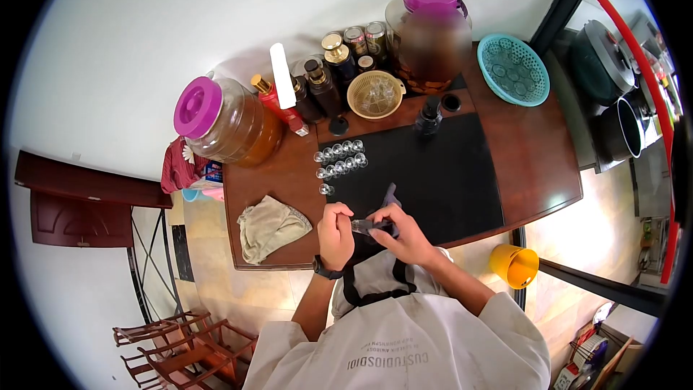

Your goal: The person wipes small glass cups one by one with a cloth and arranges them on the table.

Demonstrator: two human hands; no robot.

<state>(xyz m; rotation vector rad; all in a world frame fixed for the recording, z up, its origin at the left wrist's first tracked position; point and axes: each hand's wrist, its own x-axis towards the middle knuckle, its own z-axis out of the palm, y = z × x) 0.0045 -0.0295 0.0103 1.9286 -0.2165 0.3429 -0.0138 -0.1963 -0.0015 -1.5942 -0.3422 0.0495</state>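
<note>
My left hand (336,237), with a watch on its wrist, is closed around a small clear glass (361,226) at the table's near edge. Beside it, my right hand (401,235) grips a dark grey cloth (390,196) pressed against the glass. Part of the cloth sticks up past my fingers. Just beyond my hands, several small clear glasses (339,170) stand in rows along the left edge of a black mat (440,173). A folded beige cloth (271,229) lies to the left of my left hand.
At the back are a tan basket (376,95) with glasses, several bottles (323,90) and two large purple-lidded jars (234,121) (430,47). A teal basket (513,71) holds glasses at right. A dark bottle (429,117) stands on the mat. A yellow bin (514,266) is on the floor.
</note>
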